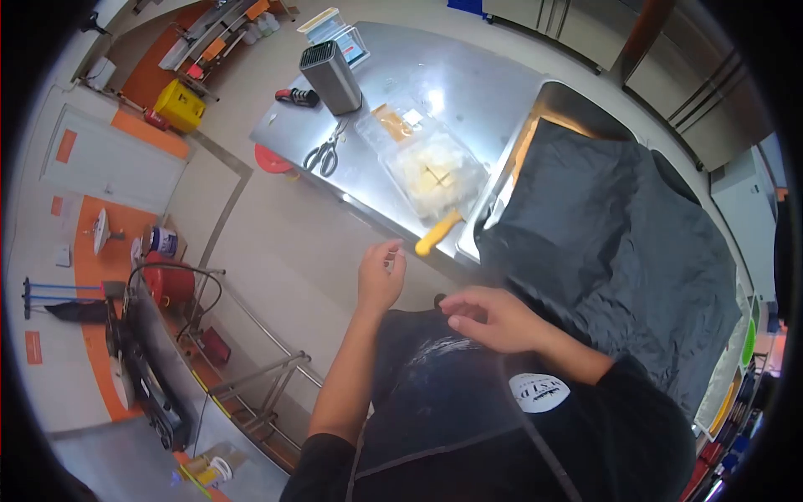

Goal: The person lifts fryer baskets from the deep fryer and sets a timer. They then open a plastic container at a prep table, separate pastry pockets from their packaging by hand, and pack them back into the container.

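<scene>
My left hand (382,274) hangs in the air in front of the dark apron (435,368), fingers loosely curled and apart, with nothing seen in it. To its right is my right hand (495,320), palm turned inward, thumb apart from the bent fingers, also holding nothing visible. Beyond them, a yellow-handled knife (439,233) lies at the near edge of the steel table (435,63); I cannot make out its blade well. Behind the knife sits a clear plastic container (393,167) with pale food pieces (437,174) in it. Neither hand touches these things.
Scissors (323,156), a metal knife block (331,79) and a red and black knife sharpener (297,97) stand along the table's left side. Black sheeting (602,217) covers much of the metal basin (577,100) on the right. A metal-tube rack (268,376) is at the lower left.
</scene>
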Motion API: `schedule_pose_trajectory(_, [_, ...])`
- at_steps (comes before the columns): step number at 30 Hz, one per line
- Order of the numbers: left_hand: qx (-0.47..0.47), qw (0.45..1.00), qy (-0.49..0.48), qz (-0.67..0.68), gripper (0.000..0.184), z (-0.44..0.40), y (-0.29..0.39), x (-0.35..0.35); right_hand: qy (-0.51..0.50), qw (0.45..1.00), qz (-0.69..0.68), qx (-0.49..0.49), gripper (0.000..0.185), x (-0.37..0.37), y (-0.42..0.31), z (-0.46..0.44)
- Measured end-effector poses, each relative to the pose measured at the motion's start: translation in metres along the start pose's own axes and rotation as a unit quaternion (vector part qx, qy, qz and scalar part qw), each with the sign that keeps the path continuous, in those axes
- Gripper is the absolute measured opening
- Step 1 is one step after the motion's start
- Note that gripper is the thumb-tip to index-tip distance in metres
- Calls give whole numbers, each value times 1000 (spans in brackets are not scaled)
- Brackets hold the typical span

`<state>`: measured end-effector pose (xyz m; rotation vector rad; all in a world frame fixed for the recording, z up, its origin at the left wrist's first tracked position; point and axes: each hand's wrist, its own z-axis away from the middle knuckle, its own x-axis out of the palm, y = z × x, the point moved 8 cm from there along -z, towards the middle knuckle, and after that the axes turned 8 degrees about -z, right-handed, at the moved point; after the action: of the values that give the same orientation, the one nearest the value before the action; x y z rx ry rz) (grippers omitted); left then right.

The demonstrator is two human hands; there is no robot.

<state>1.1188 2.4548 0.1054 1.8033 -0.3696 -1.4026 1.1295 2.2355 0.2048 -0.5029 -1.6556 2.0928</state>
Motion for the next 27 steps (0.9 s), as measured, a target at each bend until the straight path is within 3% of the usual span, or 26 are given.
schedule_pose_trajectory(9, [120,992,34,16,22,-194,-15,2,228,961,-150,37,31,-20,8,-67])
schedule_pose_trajectory(12, [259,964,23,-60,22,-228,-6,8,316,938,-139,42,32,-19,9,-105])
schedule_pose_trajectory(17, [401,901,-161,-33,19,-243,1,34,464,880,-52,93,31,-20,27,-157])
schedule_pose_trajectory(21, [400,895,-188,58,19,-260,-10,24,536,831,37,143,30,-25,23,-182])
schedule_pose_trajectory(24, [343,930,-129,34,20,-289,-34,15,591,790,59,153,28,-30,24,-177])
schedule_pose_trajectory(27, [353,919,-172,31,22,-299,-27,9,610,774,91,146,27,-39,33,-178])
